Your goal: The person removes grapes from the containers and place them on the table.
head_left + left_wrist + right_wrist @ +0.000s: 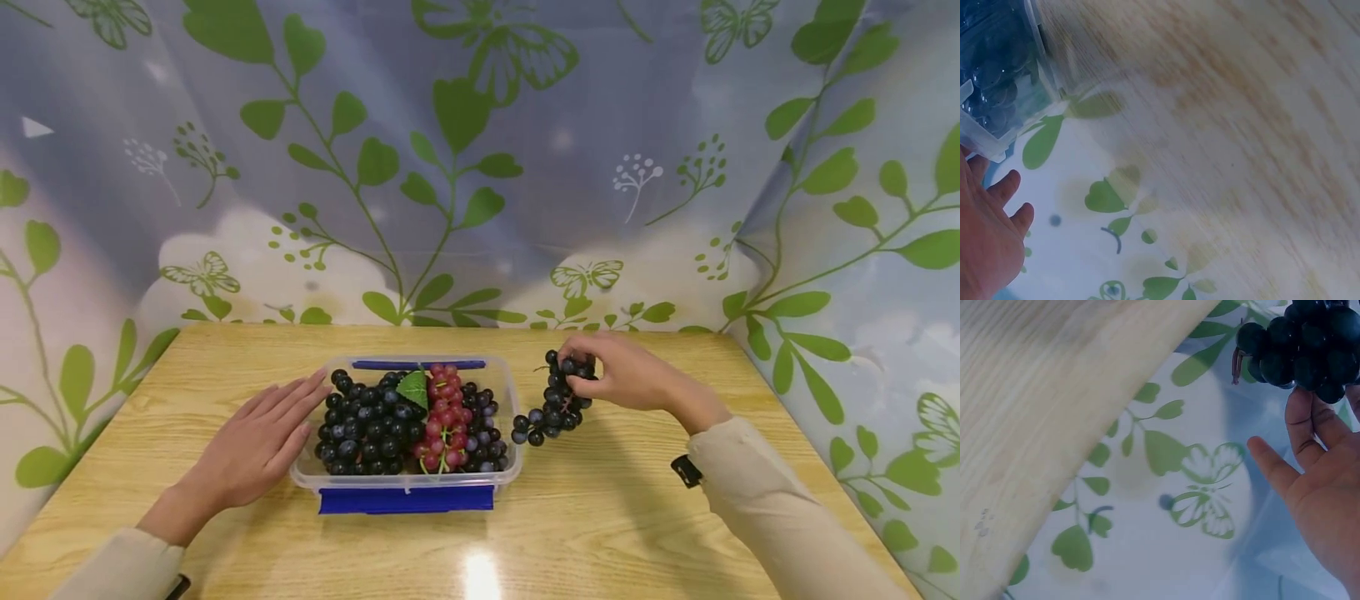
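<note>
A clear plastic container (408, 481) with blue clip latches stands on the table. Inside lie dark grapes (367, 425) on the left, a red grape bunch (447, 417) in the middle and more dark grapes (487, 425) on the right. My left hand (258, 437) lies with straight fingers against the container's left side. To the right of the container, my right hand (618, 371) pinches the upper end of a bunch of dark grapes (557, 404). Its lower end reaches near the container's right wall. In the right wrist view, fingertips press the grapes (1307, 350) from below.
A green leaf (413, 388) sits on top of the grapes in the container. The wood-grain table (585, 517) runs back to a hanging cloth (510, 208) printed with leaves and butterflies, which also covers both sides.
</note>
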`<action>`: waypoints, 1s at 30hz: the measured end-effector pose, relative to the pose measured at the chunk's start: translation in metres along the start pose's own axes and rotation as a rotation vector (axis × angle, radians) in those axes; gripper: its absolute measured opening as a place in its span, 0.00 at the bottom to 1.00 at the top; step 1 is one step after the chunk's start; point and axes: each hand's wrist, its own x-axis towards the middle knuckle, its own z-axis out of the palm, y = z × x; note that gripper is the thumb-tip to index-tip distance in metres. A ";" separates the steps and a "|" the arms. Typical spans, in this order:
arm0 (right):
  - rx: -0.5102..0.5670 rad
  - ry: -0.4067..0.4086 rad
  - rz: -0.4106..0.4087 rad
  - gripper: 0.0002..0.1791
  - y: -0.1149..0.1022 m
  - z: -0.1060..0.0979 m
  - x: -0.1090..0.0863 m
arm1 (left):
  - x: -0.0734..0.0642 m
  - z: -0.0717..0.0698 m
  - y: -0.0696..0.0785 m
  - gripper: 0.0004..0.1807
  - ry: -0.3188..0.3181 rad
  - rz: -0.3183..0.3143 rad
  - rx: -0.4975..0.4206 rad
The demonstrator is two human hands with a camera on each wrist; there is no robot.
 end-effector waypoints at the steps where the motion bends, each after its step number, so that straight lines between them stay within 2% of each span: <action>1: 0.003 -0.011 0.003 0.10 0.003 0.000 -0.001 | 0.000 0.000 0.000 0.28 0.002 0.001 0.000; 6: 0.029 -0.074 0.038 0.11 0.012 0.004 -0.005 | 0.003 0.001 0.001 0.28 0.015 0.011 0.004; 13: 0.037 -0.119 -0.002 0.11 0.020 0.016 -0.002 | 0.005 0.000 0.001 0.29 0.005 0.011 0.003; 22: 0.012 -0.190 0.026 0.11 0.018 0.044 0.011 | 0.001 -0.001 0.000 0.29 -0.001 -0.005 0.006; 30: 0.012 -0.187 -0.003 0.14 0.016 0.066 0.024 | 0.001 0.001 0.000 0.32 0.008 -0.003 0.006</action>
